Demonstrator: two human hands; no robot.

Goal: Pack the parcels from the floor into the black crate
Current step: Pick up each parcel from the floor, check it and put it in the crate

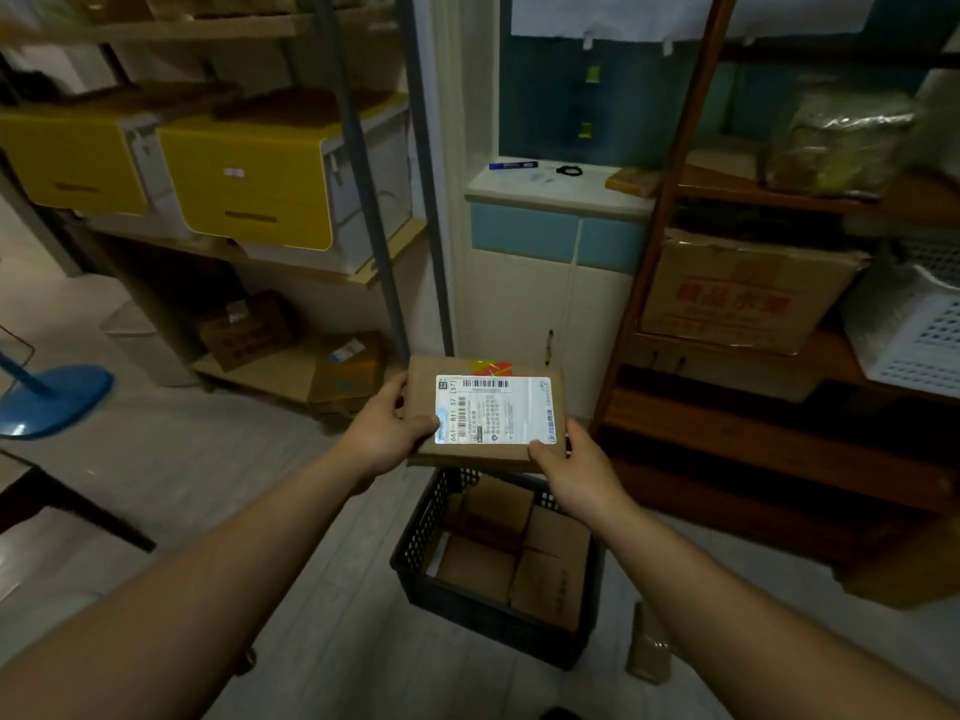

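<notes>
Both hands grasp one flat cardboard parcel (pixel 540 368), held level with its long axis running left to right: the left hand (pixel 382 431) clasps the left edge and the right hand (pixel 576 472) pinches the near right corner. The black crate (pixel 421 537) stands on the floor directly beneath and slightly nearer the person, already holding several packed parcels (pixel 519 553), so the coming move is judged a straight descent, both hands about equally near. The parcel's white shipping label (pixel 496 410) carries a barcode and "661-811 57 [57]" printed sideways; its finer print is illegible.
</notes>
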